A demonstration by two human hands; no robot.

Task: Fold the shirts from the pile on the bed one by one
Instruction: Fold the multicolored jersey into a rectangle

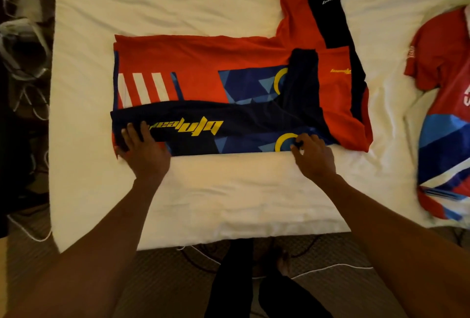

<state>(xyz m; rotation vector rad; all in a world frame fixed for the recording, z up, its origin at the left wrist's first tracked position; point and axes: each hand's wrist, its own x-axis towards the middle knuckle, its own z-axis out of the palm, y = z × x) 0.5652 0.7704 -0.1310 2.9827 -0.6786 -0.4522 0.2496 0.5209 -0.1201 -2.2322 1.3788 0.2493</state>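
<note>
A red, navy and blue sports shirt lies spread sideways on the white bed, its near long side folded over so a navy band with yellow lettering faces up. The far sleeve sticks out toward the headboard side at upper right. My left hand presses flat on the folded band near the shirt's hem end, fingers straight. My right hand pinches the folded near edge by a yellow ring print. More shirts, red with blue and white, lie heaped at the bed's right edge.
The bed's near edge runs just past my forearms, with carpet, white cables and my feet below it. Dark clutter and cords fill the floor along the bed's left side. White sheet stretches beyond the shirt.
</note>
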